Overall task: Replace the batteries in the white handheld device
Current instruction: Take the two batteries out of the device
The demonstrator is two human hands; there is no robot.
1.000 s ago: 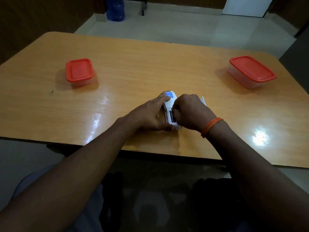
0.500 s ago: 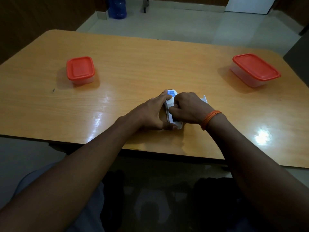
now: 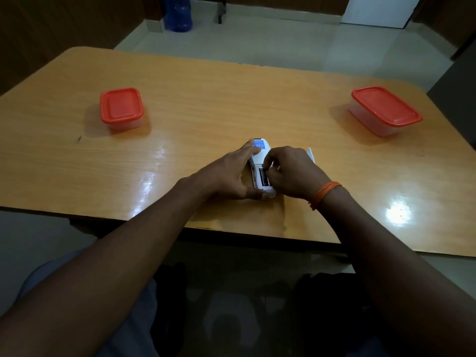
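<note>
The white handheld device point(image 3: 260, 161) lies face down on the wooden table point(image 3: 206, 99), its battery compartment open and a dark battery point(image 3: 263, 176) showing inside. A blue label sits near its far end. My left hand point(image 3: 231, 173) clamps the device from the left side, index finger along its edge and thumb at the near end. My right hand point(image 3: 291, 171) hovers over the compartment with fingertips pinched at the battery. A white cover piece point(image 3: 311, 154) peeks out behind my right hand.
A small clear container with a red lid point(image 3: 121, 108) stands at the left. A larger red-lidded container point(image 3: 385, 109) stands at the far right. The table's near edge runs just below my wrists. A blue water jug point(image 3: 178, 12) stands on the floor beyond.
My right hand's fingers have shifted on the compartment, uncovering more of the dark battery. The left hand keeps the same hold on the device.
</note>
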